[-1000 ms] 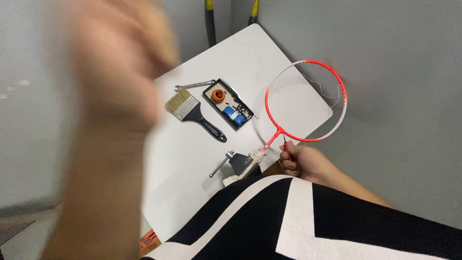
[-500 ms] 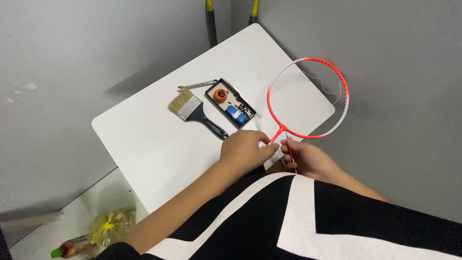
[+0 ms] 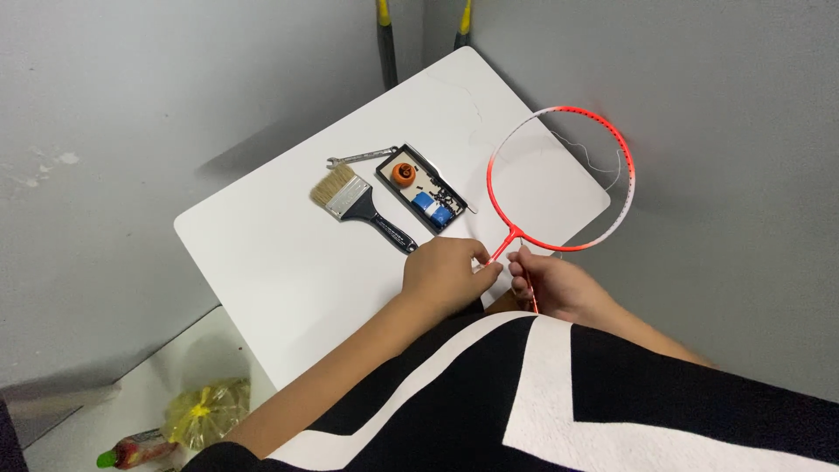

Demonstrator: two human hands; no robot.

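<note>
Head view: both hands grip the unstrung red-and-white badminton racket [image 3: 559, 179] at its throat.
Left hand [image 3: 446, 275] and right hand [image 3: 555, 284] have fingers closed round the shaft; steadying looks underway, and a firm hold matters next.

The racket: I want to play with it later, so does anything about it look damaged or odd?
Yes. The racket head looks unstrung: the white table shows straight through the hoop, and a loose string dangles inside its right rim. Both hands grip the shaft near the throat.
</note>
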